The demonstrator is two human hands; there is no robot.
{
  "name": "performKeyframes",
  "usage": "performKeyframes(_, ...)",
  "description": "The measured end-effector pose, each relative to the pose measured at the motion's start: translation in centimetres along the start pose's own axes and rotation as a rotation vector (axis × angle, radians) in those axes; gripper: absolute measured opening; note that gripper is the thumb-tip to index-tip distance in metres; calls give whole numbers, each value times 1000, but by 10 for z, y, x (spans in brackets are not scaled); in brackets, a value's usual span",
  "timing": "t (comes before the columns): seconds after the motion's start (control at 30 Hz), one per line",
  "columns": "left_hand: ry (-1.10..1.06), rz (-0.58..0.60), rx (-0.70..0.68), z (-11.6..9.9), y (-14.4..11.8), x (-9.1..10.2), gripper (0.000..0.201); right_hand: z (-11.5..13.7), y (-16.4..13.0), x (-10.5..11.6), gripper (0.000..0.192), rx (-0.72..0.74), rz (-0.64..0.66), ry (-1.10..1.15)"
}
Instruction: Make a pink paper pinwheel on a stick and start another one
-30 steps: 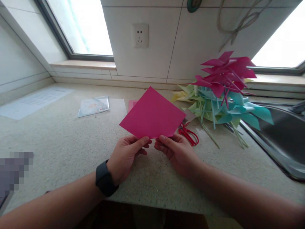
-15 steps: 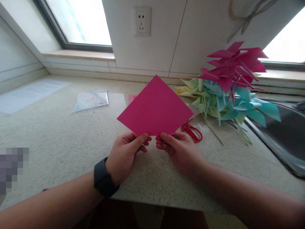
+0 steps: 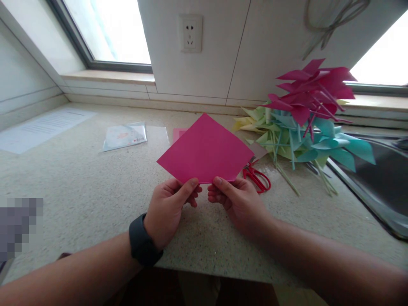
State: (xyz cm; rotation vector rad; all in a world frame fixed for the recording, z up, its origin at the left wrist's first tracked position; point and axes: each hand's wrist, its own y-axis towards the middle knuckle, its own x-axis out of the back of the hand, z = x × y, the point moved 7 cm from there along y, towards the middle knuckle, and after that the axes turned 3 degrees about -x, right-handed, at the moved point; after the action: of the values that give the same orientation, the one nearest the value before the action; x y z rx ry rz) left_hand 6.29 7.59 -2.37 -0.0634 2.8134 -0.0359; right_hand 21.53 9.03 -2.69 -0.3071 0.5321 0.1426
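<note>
A sheet of bright pink paper (image 3: pixel 205 151) is held up above the counter, one corner pointing away from me and its near corner folded back into a straight edge. My left hand (image 3: pixel 177 202) pinches that near edge on the left, thumb on top. On the right part of the same edge, my right hand (image 3: pixel 237 202) pinches with its thumb on top too. The fingers beneath the paper are partly hidden. Red-handled scissors (image 3: pixel 257 177) lie on the counter just beyond my right hand, their blades partly covered by the paper.
Several paper pinwheels in pink (image 3: pixel 314 87), blue (image 3: pixel 342 144) and pale green-yellow are heaped at the right, beside a metal sink (image 3: pixel 382 187). A clear packet (image 3: pixel 125 136) and a printed sheet (image 3: pixel 44 127) lie on the counter (image 3: pixel 86 191) at the left.
The paper's far corner has dipped toward the counter, so the sheet lies flatter. Both hands keep their pinch on the near edge.
</note>
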Motion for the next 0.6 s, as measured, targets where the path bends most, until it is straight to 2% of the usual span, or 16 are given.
performKeyframes(0.2,-8,92,-11,-1,0,-7,16,0,-1,-4,23,14,34,-17)
performKeyframes(0.6,-69,28,14,3,3,-3,11,-1,1,-5,21,28,52,-22)
